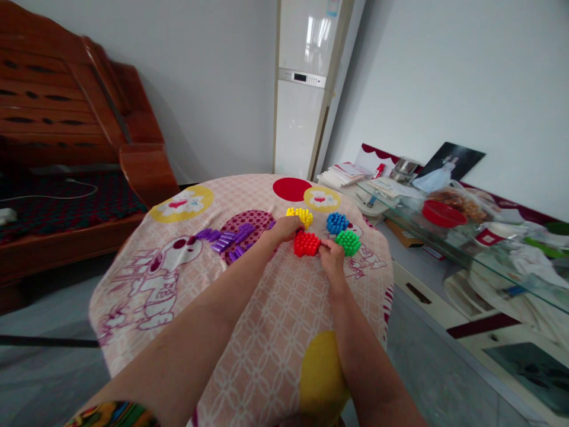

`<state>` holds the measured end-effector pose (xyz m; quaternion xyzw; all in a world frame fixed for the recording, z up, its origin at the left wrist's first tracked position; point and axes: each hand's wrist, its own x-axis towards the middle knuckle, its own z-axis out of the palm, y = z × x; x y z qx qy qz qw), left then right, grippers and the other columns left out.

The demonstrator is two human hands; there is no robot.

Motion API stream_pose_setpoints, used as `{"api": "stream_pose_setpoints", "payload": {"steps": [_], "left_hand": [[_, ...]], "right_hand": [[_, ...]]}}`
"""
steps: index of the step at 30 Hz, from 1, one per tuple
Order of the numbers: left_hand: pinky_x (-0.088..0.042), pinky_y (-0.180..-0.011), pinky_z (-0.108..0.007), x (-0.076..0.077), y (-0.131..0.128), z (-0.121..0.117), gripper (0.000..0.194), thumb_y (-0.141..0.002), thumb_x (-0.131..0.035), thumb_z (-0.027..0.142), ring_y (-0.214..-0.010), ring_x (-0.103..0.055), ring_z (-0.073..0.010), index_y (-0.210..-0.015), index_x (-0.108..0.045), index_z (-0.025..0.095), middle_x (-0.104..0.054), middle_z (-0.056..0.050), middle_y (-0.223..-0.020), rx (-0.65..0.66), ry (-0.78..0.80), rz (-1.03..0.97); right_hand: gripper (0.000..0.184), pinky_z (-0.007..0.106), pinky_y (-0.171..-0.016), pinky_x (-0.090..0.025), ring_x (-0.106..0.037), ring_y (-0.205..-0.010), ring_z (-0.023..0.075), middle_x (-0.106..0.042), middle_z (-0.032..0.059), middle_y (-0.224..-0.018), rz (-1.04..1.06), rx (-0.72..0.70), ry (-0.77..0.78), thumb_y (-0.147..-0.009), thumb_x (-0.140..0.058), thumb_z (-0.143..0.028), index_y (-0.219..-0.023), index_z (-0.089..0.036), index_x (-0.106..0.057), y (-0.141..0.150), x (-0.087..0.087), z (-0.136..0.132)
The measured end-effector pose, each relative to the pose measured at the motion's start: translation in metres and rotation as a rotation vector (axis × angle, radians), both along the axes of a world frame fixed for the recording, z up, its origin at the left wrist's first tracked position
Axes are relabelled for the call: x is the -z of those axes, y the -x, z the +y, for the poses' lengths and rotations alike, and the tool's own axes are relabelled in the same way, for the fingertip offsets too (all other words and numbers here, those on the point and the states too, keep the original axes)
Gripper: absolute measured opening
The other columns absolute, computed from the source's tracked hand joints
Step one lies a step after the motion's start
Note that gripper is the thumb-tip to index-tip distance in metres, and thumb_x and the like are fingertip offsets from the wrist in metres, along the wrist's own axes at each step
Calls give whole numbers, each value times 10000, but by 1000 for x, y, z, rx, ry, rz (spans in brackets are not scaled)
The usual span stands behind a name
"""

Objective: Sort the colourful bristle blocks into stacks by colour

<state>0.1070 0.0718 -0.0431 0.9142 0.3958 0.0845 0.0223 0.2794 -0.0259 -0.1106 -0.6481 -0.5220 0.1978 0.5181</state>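
Note:
A red cluster of pegs [306, 244] stands on a round table covered by a pink cartoon cloth [267, 308]. My left hand [285, 228] is curled against its left side. My right hand [331, 254] pinches at its right edge, fingers closed. A yellow cluster [301, 216] sits just behind my left hand, a blue one [336, 222] farther right, and a green one [348, 242] beside my right hand. Several loose purple pegs [227, 239] lie to the left on the cloth.
A dark wooden bench [66, 148] stands at the left. A tall white air conditioner [306, 89] is in the corner. A low glass-topped cabinet [466, 255] at the right carries papers, a red bowl [443, 213], a photo and clutter.

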Motion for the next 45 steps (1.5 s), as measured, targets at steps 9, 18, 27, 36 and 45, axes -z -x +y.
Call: {"api": "stream_pose_setpoints", "payload": {"steps": [9,18,27,36,45], "left_hand": [[-500,-822,-299,-5,24,-24,259,-808,-613,220,-995,-670,-273,-1027,-719,131,-698,-166,-1061,-252,-38,42],[-432,-1029,-366,-2,47,-16,544,-746,-758,437,-1219,-539,-294,-1186,-602,160,-583,-161,-1305,-275,-67,-84],[-481,-952,-361,15,43,-21,300,-887,-498,209,-1124,-613,-265,-1141,-643,145,-647,-172,-1210,-408,-15,-85],[-314,-1077,-623,6,113,-37,352,-764,-676,400,-1316,-420,-392,-1080,-717,251,-525,-127,-1440,-467,-68,-61],[-451,-963,-391,10,144,-26,276,-730,-682,427,-1066,-599,-277,-929,-734,243,-719,-70,-1066,-393,98,-149]], "right_hand": [[402,334,-713,-561,-709,-746,238,-770,83,-840,16,2,2,-704,-495,-284,-958,-150,-777,3,-6,-3],[424,315,-647,-543,-681,-648,216,-765,78,-816,12,9,19,-690,-499,-281,-975,-137,-778,0,-4,-1],[461,307,-631,-522,-653,-616,203,-762,92,-808,36,45,-24,-683,-487,-307,-988,-113,-774,2,-6,-7],[470,258,-462,-441,-603,-527,171,-707,59,-681,275,132,-27,-672,-532,-423,-961,-117,-743,9,-10,-38],[347,232,-426,-434,-595,-500,148,-677,39,-632,461,7,39,-624,-640,-399,-830,-129,-712,20,-20,-111]]}}
